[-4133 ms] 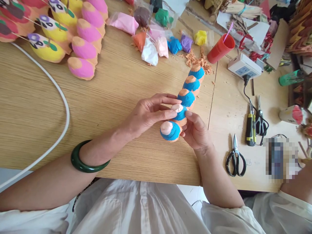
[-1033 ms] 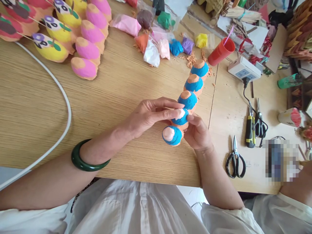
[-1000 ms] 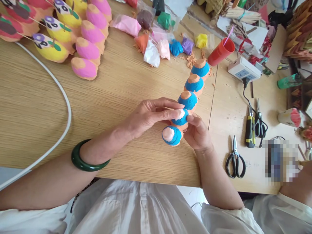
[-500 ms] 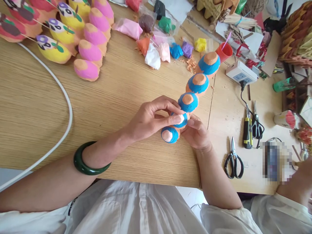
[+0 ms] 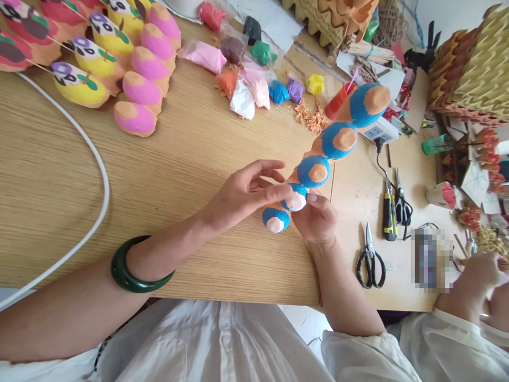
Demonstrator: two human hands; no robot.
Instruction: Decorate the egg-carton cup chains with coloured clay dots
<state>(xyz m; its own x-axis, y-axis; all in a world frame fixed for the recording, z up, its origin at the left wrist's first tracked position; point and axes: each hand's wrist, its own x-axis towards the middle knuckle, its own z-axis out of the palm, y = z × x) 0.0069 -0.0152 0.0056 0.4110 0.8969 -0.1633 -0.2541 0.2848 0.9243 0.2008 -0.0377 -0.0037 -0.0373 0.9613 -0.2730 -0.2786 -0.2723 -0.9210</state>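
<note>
On my head feed, the blue-banded strip of five bumps is in front of the red cup, tilted, its far end crossing my view of the cup's rim. Nearer me than the cup, I have the right hand gripping the strip by the second bump. The left hand has its fingers spread wide, thumb at that bump's pale pink cap; whether it presses, I can't tell. Orange shavings lie just left of the cup.
</note>
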